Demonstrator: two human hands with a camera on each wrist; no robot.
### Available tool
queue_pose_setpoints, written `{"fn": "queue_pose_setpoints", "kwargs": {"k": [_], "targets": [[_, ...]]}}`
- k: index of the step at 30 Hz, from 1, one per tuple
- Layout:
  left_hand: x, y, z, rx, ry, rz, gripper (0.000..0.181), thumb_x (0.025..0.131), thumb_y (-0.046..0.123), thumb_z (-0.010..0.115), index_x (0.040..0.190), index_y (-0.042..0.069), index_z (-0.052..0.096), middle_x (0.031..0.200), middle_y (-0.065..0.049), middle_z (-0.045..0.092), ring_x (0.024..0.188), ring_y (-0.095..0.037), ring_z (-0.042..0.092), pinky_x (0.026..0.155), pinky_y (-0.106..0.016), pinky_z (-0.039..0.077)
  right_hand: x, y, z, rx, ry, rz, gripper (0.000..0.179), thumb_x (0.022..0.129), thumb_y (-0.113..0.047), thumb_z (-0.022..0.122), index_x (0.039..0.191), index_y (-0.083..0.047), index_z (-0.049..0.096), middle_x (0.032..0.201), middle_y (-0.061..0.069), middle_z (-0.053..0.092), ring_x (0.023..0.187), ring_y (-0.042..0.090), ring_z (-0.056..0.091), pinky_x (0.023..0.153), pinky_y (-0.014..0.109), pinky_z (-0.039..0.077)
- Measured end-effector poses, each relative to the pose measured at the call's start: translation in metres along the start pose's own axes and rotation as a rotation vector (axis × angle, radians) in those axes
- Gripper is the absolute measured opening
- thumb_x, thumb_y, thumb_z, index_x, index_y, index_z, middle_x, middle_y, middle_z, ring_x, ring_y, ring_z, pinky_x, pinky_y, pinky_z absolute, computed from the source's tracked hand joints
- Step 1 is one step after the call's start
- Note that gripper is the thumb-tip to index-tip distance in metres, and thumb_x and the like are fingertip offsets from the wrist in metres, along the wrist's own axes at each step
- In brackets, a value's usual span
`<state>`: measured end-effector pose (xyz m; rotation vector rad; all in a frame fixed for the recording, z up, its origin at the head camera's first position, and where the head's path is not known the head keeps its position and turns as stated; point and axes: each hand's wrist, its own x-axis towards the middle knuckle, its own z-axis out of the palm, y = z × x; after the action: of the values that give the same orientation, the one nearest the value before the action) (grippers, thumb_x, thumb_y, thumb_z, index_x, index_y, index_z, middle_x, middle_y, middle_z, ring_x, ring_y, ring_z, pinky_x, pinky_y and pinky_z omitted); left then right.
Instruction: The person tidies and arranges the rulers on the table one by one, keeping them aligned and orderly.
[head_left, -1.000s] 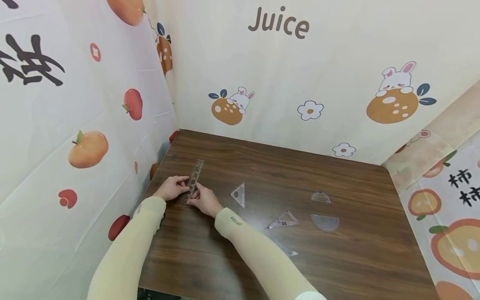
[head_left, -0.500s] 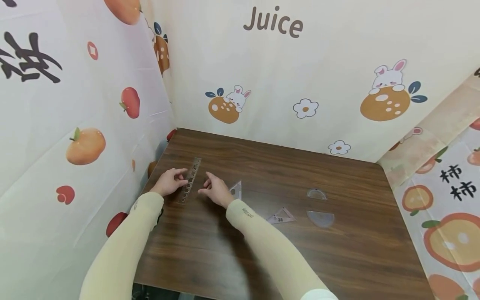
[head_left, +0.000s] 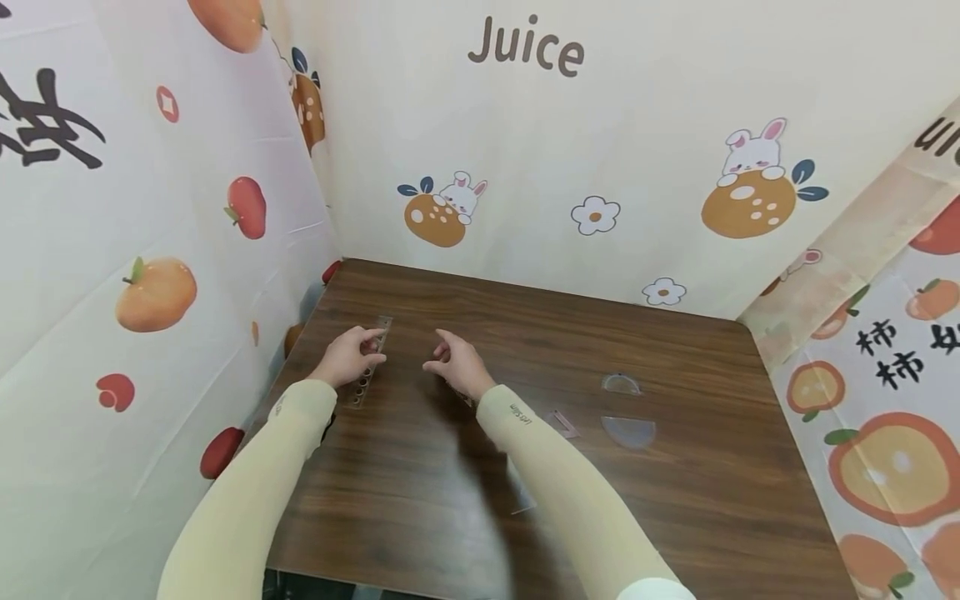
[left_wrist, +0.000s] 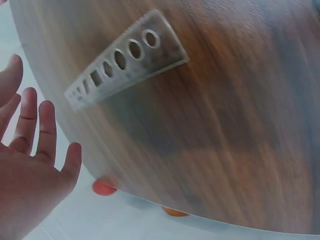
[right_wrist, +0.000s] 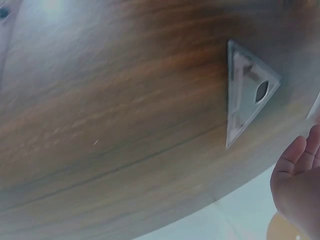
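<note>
A clear template ruler (head_left: pixel 357 400) with cut-out shapes lies slantwise on the left of the brown table; its row of round and angular holes shows in the left wrist view. Over its middle hovers my left hand (head_left: pixel 350 357), fingers loosely bent and holding nothing. In the left wrist view that hand (left_wrist: pixel 37 175) has its fingers spread beside the ruler (left_wrist: pixel 145 65). My right hand (head_left: pixel 461 367) is raised to the right of the ruler, with nothing in its fingers. Beneath it lies a clear set square (right_wrist: pixel 239 100), mostly hidden by hand and sleeve in the head view.
Right of the right forearm lie a pinkish set square (head_left: pixel 564 425), partly covered, and two clear protractors (head_left: pixel 628 433), one behind the other. Another clear set square (head_left: pixel 522 493) peeks out beside the right sleeve. Printed cloth walls (head_left: pixel 525 125) enclose the table's back and sides.
Both hands held the ruler a second ago; they have let go of it. My right hand has moved right and up, over the nearest set square. The view has swung slightly right.
</note>
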<state>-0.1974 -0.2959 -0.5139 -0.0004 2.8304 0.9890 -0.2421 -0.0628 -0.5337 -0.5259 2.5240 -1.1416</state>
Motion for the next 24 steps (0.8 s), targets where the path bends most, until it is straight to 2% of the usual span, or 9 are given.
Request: {"fn": "queue_pose_setpoints", "kwargs": {"k": [4, 11, 18, 24], "targets": [[0.001, 0.008, 0.001, -0.001, 0.002, 0.011, 0.054, 0.090, 0.020, 0.067, 0.140, 0.008, 0.049, 0.106, -0.017, 0.056, 0.100, -0.029, 0.053, 0.092, -0.050, 0.038, -0.001, 0.004, -0.012, -0.016, 0.012, -0.013, 0.075, 0.084, -0.029, 0.074, 0.147, -0.014, 0.037, 0.105, -0.002, 0.062, 0.094, 0.012, 0.060, 0.086, 0.029, 0.049], [0.002, 0.025, 0.008, 0.008, 0.038, 0.012, 0.053, 0.090, 0.023, 0.067, 0.139, 0.013, 0.051, 0.107, -0.014, 0.059, 0.100, -0.029, 0.053, 0.092, -0.055, 0.031, -0.004, 0.012, -0.030, -0.026, 0.033, 0.003, 0.076, 0.084, -0.028, 0.074, 0.148, -0.013, 0.036, 0.108, 0.001, 0.063, 0.098, 0.015, 0.060, 0.089, 0.033, 0.050], [0.002, 0.041, 0.024, 0.037, 0.047, -0.003, 0.054, 0.088, 0.027, 0.069, 0.138, 0.014, 0.052, 0.109, -0.011, 0.060, 0.106, -0.029, 0.054, 0.095, -0.055, 0.030, -0.002, 0.023, -0.043, -0.032, 0.068, -0.018, 0.074, 0.083, -0.028, 0.075, 0.146, -0.013, 0.040, 0.106, 0.002, 0.064, 0.098, 0.017, 0.062, 0.088, 0.033, 0.051], [0.001, 0.055, 0.043, 0.081, 0.059, 0.005, 0.061, 0.087, 0.033, 0.070, 0.139, 0.009, 0.050, 0.110, -0.011, 0.061, 0.104, -0.029, 0.055, 0.093, -0.054, 0.033, -0.004, 0.030, -0.053, -0.047, 0.079, -0.026, 0.066, 0.084, -0.026, 0.074, 0.143, -0.016, 0.045, 0.106, 0.003, 0.064, 0.097, 0.018, 0.061, 0.087, 0.034, 0.051]]}}
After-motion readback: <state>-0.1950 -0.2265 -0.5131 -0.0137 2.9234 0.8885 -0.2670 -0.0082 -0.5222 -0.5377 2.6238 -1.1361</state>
